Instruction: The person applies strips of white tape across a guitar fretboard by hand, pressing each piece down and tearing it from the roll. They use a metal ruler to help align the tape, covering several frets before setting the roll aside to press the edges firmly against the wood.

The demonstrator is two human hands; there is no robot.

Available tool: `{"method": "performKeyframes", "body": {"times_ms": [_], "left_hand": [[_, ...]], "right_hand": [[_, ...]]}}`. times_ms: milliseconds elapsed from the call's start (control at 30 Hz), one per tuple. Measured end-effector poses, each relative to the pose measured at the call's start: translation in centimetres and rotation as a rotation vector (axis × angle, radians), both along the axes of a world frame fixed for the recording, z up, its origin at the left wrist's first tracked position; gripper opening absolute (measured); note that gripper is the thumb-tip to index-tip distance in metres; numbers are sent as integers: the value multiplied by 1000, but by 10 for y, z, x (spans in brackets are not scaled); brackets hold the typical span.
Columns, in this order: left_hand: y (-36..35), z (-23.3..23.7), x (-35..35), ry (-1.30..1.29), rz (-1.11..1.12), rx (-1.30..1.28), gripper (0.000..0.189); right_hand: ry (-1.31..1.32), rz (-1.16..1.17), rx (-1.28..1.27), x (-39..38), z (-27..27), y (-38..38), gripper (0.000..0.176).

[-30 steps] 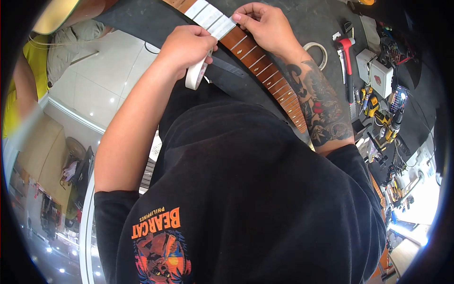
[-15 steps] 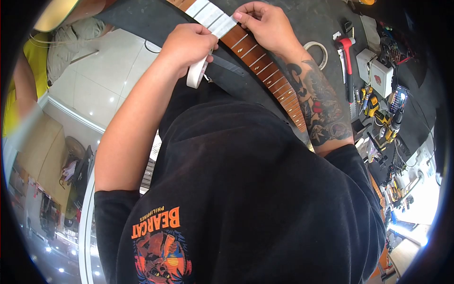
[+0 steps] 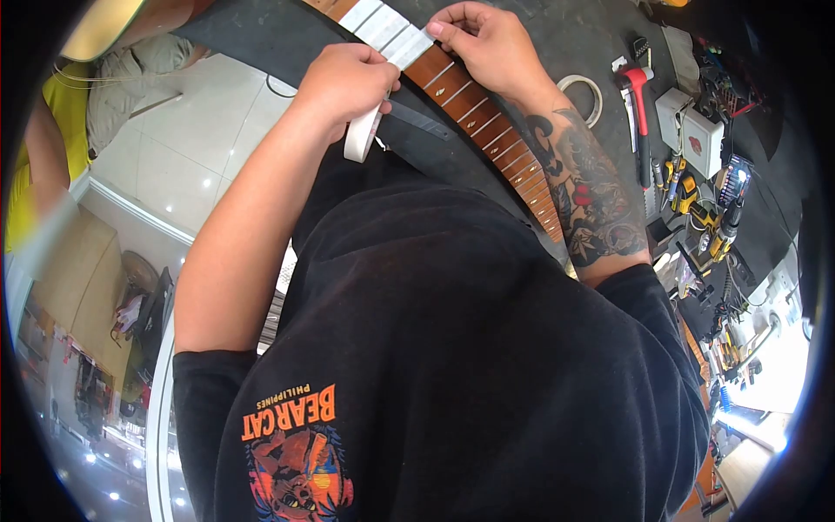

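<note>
A guitar neck (image 3: 487, 122) with a brown fretboard, metal frets and small pale inlays runs diagonally over the dark bench. Pale masking tape strips (image 3: 376, 24) cover the spaces between several frets at its upper end. My left hand (image 3: 350, 83) is closed around a roll of masking tape (image 3: 358, 139), which hangs below the fingers beside the neck. Across the fretboard, my right hand (image 3: 491, 50) pinches the end of a tape strip at the far edge, thumb and forefinger together. The strip lies across the board between both hands.
On the dark bench (image 3: 578, 35) to the right lie another tape roll (image 3: 595, 100), a red-headed hammer (image 3: 639, 96), a white box (image 3: 689, 130) and yellow-black power tools (image 3: 691, 196). A dark flat strip (image 3: 417, 120) lies beside the neck. A person in yellow (image 3: 65, 130) is at left.
</note>
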State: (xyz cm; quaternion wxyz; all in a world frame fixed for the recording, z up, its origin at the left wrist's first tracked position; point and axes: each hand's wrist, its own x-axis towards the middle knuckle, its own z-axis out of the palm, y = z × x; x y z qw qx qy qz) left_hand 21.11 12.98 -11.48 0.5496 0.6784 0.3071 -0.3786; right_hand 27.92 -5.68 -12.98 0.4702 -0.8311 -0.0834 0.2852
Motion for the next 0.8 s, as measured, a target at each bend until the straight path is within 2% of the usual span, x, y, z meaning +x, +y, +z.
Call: {"method": "performKeyframes", "body": {"times_ms": [800], "left_hand": [[-4,-1,-1,-29,-24,57,19]], "right_hand": [[-26,-3,4,-1,-4,-1,19]]}}
